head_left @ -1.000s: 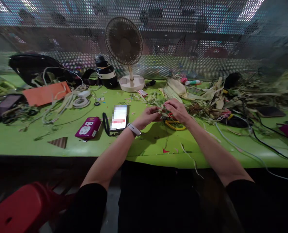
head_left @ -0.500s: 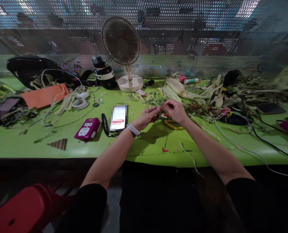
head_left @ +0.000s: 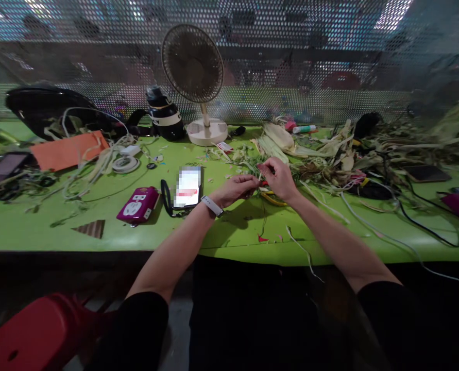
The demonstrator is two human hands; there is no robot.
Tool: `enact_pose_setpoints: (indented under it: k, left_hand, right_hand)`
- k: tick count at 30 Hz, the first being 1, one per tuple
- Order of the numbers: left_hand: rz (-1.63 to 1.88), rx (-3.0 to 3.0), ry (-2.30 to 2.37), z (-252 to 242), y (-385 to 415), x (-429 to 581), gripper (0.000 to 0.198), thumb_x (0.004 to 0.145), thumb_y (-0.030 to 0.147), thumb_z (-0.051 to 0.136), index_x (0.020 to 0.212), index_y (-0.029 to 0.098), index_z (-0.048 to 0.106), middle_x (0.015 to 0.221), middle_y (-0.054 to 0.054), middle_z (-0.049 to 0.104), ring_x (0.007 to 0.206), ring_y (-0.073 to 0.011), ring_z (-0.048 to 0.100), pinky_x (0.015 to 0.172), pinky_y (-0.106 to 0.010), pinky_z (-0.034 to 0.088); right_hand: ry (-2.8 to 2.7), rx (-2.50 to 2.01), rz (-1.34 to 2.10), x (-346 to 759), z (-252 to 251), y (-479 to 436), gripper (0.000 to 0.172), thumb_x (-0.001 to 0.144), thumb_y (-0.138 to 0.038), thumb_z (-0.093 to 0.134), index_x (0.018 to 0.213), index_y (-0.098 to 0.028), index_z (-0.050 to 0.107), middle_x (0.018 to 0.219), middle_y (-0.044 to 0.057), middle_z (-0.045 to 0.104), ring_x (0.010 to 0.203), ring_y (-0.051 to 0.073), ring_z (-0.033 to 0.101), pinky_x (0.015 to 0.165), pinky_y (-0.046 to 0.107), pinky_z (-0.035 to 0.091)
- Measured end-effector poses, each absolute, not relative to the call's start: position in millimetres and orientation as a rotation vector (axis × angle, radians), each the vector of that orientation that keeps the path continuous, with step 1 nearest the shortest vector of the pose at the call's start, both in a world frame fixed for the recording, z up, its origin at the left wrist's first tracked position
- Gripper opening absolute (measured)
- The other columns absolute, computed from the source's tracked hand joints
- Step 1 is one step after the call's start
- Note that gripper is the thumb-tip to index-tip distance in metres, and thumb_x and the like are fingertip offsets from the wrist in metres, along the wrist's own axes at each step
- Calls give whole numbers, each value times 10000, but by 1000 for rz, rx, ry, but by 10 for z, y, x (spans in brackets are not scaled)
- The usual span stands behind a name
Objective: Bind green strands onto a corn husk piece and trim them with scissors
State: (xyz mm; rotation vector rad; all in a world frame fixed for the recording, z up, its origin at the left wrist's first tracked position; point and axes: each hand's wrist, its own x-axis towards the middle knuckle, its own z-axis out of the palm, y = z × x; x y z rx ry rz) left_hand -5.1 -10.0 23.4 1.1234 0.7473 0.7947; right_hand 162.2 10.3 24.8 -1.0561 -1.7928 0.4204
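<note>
My left hand (head_left: 237,190) and my right hand (head_left: 278,179) meet above the green table, fingertips almost touching. Both are closed in a pinch around a thin pale plant strip (head_left: 260,176), small and partly covered by the fingers. Just below my right hand lies a yellow-handled tool (head_left: 274,200) with a bit of red near it; its kind is hidden. Behind the hands are loose green plant scraps (head_left: 241,156) and pale dried corn husks (head_left: 276,138). A white watch band (head_left: 213,206) circles my left wrist.
Left of my hands lie a phone (head_left: 188,188) with a lit screen and a purple power socket block (head_left: 138,205). A fan (head_left: 207,133) and a black bottle (head_left: 167,121) stand behind. Cables (head_left: 372,221) and dried plants (head_left: 414,139) spread right. A red stool (head_left: 32,330) is at lower left.
My left fingers have flattened and shifted slightly down, and the fingertips have drawn a little apart, so the pale strip between them shows more. The view has shifted slightly.
</note>
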Motion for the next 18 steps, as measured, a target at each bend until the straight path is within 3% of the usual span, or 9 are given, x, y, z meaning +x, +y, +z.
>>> enact_pose_setpoints:
  k: [6,11,18]
  left_hand:
    - [1052,850,780,168,-60,55,248,691,331,817,791,153,676,745,-7,710,679,-118,684,685,-243,522]
    - [1274,756,737,143,-8,54,221,687,280,822,827,154,706,875,-31,743,844,-130,701,834,-252,509]
    - [1401,805,716,81,33,52,285,592,249,868,798,155,695,815,14,733,754,-70,654,815,-207,492]
  right_hand:
    - [-1574,-1108,369,1719,334,111,385,953,-568,385,784,-232,466,691,-2,514,658,157,482,672,315,396]
    - [-1779,-1168,371,1674,374,21,327,919,-456,451,694,-219,474,691,16,523,680,164,482,665,314,370]
    - [-1965,-1104,738,1511,297,-55,318,886,-472,446,705,-211,463,680,2,520,649,145,461,645,288,362]
